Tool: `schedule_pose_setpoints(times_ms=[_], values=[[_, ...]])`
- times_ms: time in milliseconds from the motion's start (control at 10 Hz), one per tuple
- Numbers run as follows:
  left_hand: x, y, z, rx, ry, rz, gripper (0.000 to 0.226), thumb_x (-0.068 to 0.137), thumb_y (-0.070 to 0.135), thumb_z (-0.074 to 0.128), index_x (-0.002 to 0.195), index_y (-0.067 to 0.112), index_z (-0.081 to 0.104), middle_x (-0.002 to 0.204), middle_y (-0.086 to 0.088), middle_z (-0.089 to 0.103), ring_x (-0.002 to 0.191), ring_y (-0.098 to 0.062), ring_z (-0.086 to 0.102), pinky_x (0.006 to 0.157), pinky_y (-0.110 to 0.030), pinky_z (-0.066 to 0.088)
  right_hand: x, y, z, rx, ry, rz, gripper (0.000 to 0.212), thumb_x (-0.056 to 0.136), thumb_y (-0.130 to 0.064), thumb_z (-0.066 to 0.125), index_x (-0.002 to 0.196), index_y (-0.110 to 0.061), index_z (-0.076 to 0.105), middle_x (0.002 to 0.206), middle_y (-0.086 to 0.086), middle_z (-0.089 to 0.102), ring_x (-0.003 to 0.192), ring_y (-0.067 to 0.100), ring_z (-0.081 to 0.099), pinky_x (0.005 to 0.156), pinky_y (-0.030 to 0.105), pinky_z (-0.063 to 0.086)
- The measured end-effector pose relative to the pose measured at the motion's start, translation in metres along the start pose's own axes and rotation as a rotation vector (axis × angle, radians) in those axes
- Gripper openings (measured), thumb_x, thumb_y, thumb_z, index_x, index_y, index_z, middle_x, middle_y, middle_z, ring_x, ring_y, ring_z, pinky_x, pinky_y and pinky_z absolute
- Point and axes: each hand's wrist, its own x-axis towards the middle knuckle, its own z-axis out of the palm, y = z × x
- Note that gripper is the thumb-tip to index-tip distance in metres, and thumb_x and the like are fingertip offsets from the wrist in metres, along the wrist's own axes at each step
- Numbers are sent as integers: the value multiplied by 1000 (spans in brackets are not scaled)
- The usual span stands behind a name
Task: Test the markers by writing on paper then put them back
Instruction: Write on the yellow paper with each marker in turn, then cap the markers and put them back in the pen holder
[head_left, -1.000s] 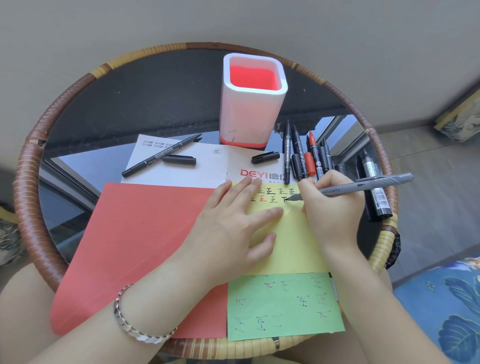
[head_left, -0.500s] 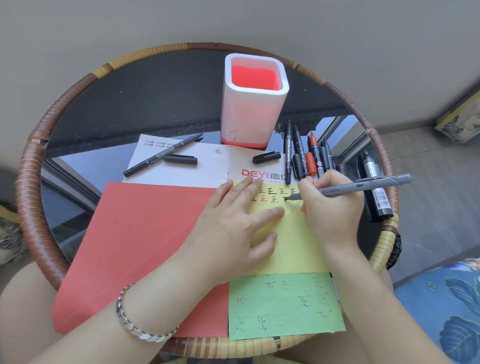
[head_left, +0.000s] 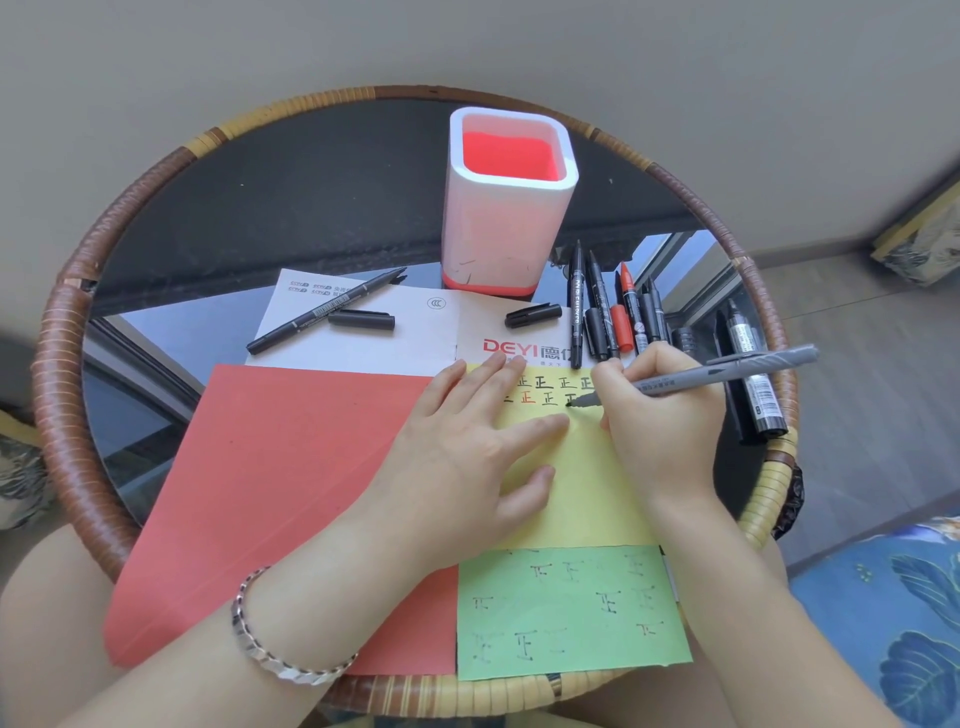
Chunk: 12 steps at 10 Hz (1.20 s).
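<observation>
My right hand (head_left: 662, 415) grips a grey marker (head_left: 727, 373), its tip touching the yellow paper (head_left: 587, 493) beside rows of written characters. My left hand (head_left: 467, 457) lies flat on the yellow paper with fingers spread, holding it down. A white and red pen holder (head_left: 506, 208) stands empty at the back of the table. Several markers (head_left: 613, 317) lie in a row right of the holder. An uncapped black marker (head_left: 324, 312) and its cap (head_left: 361, 319) rest on a white sheet (head_left: 358, 343). Another loose cap (head_left: 532, 315) lies near the holder.
A large red paper (head_left: 270, 493) and a green paper (head_left: 566, 613) with characters lie in front. A thick black marker (head_left: 753, 379) rests at the right rim of the round wicker table (head_left: 67, 364). A blue floral cushion (head_left: 893, 613) sits at the lower right.
The marker tip has shifted slightly down on the yellow paper as my right hand writes a stroke. My left hand has stayed flat in place.
</observation>
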Motion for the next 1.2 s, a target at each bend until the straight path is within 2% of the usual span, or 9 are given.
schedule_pose_setpoints(times_ms=[200, 300, 400, 600, 700, 800, 900, 1100, 1200], values=[[0, 0, 0, -4, 5, 5, 43, 80, 45, 40, 114, 33, 63, 136, -17, 48, 129, -29, 42, 106, -39, 17, 4, 8, -3, -7, 58, 29, 28, 71, 0, 57, 50, 0, 39, 37, -6, 45, 41, 5, 43, 46, 12, 36], [0, -1, 1, -7, 8, 7, 42, 79, 45, 41, 114, 33, 63, 136, -17, 48, 129, -29, 43, 106, -39, 17, 2, 3, -3, 52, 96, 18, 29, 73, -1, 57, 52, 1, 37, 47, 20, 47, 46, 16, 43, 51, 22, 39], [0, -1, 1, 2, 14, 10, 42, 79, 45, 41, 113, 33, 64, 136, -18, 49, 128, -29, 43, 106, -39, 17, 0, -3, -5, 133, 79, -41, 35, 83, -11, 61, 53, -12, 43, 46, 13, 48, 43, 16, 43, 48, 22, 39], [-1, -1, 1, 3, 8, 8, 41, 79, 46, 42, 113, 35, 63, 136, -16, 48, 129, -28, 43, 107, -38, 17, 1, -7, -19, 132, -263, -182, 3, 78, -31, 64, 77, -29, 62, 56, -12, 63, 55, 2, 61, 55, 12, 46], [-1, 0, 0, 8, 8, 8, 40, 80, 45, 41, 112, 35, 63, 136, -15, 49, 128, -28, 43, 107, -36, 16, 14, -2, -47, -69, -363, -306, 23, 87, -40, 52, 104, -28, 62, 94, -6, 69, 89, 3, 65, 77, 13, 50], [-2, 1, -1, 10, 7, 8, 41, 80, 46, 40, 112, 36, 63, 136, -14, 49, 128, -28, 43, 107, -34, 14, 32, 1, -77, -224, -375, -353, 19, 89, -27, 55, 106, -24, 62, 95, -2, 66, 88, 4, 60, 80, 9, 47], [-2, 2, -2, 18, 3, 6, 40, 80, 46, 40, 111, 36, 63, 134, -15, 51, 128, -27, 44, 107, -34, 15, 65, 11, -112, -414, -401, -271, 19, 85, -3, 57, 98, -17, 58, 113, 10, 63, 91, 24, 63, 78, 28, 50], [-3, 4, -4, 36, -4, -1, 39, 80, 45, 41, 110, 36, 64, 132, -15, 53, 125, -27, 47, 106, -33, 15, 99, 32, -128, -701, -587, -194, 27, 83, -2, 58, 95, -22, 45, 117, 14, 58, 83, 20, 59, 61, 18, 43], [-3, 5, -5, 40, -3, -1, 38, 81, 44, 41, 110, 36, 64, 132, -15, 53, 125, -28, 47, 106, -34, 16, 97, 30, -123, -624, -556, -184, 29, 83, -7, 62, 81, -29, 43, 117, 13, 60, 94, 29, 61, 72, 32, 52]])
